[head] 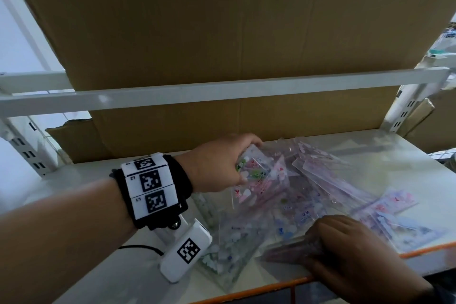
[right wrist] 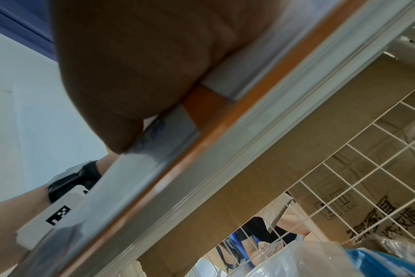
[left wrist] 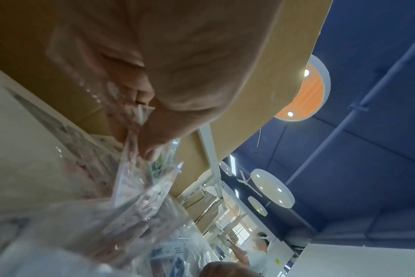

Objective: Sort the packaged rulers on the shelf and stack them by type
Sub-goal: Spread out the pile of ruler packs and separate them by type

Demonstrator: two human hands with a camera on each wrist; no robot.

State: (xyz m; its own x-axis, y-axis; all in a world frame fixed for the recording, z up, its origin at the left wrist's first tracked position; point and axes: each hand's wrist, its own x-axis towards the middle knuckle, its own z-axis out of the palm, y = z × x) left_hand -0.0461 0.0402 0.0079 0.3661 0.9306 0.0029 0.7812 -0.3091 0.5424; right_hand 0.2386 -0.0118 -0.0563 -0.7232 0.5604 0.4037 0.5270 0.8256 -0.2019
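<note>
Several clear packaged rulers [head: 320, 175] lie in a loose pile on the white shelf [head: 93, 207]. My left hand [head: 246, 163] reaches in from the left and grips a pack with green and pink prints [head: 256, 173] at the pile's back left. The left wrist view shows the thumb [left wrist: 152, 146] pinching that crinkled pack [left wrist: 140, 187]. My right hand [head: 320, 252] is at the shelf's front edge, fingers curled over the end of a clear ruler pack [head: 288, 252]. In the right wrist view my right hand [right wrist: 130, 75] presses against the shelf's front strip.
A large cardboard box [head: 222, 32] fills the back of the shelf behind a white upper rail [head: 222, 91]. Blue-printed packs [head: 407, 227] lie at the right. The shelf's front edge is orange [head: 271, 286]. Slotted white uprights [head: 404, 116] stand at both sides.
</note>
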